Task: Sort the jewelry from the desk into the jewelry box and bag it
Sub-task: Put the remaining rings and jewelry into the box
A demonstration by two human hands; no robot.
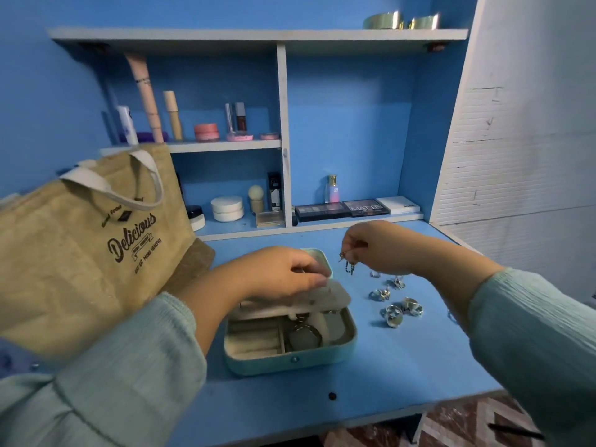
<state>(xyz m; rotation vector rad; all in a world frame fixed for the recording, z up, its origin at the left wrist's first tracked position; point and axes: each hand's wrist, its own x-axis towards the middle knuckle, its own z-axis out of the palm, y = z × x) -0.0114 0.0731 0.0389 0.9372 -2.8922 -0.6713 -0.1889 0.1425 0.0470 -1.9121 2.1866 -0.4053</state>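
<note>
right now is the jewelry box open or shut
Open: the jewelry box shows its compartments and a bangle inside, while the left hand holds up its inner flap.

Cosmetics [206,132] and eyeshadow palettes [342,208] line the shelves [225,145].

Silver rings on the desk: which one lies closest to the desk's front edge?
The large shiny ring lowest in the cluster, right of the jewelry box; the others lie farther back.

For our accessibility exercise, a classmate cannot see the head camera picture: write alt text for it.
A person's left hand holds up the inner flap of an open teal jewelry box on a blue desk, while the right hand pinches a small dangling earring. Silver rings lie right of the box; a jute bag stands at left.
</note>
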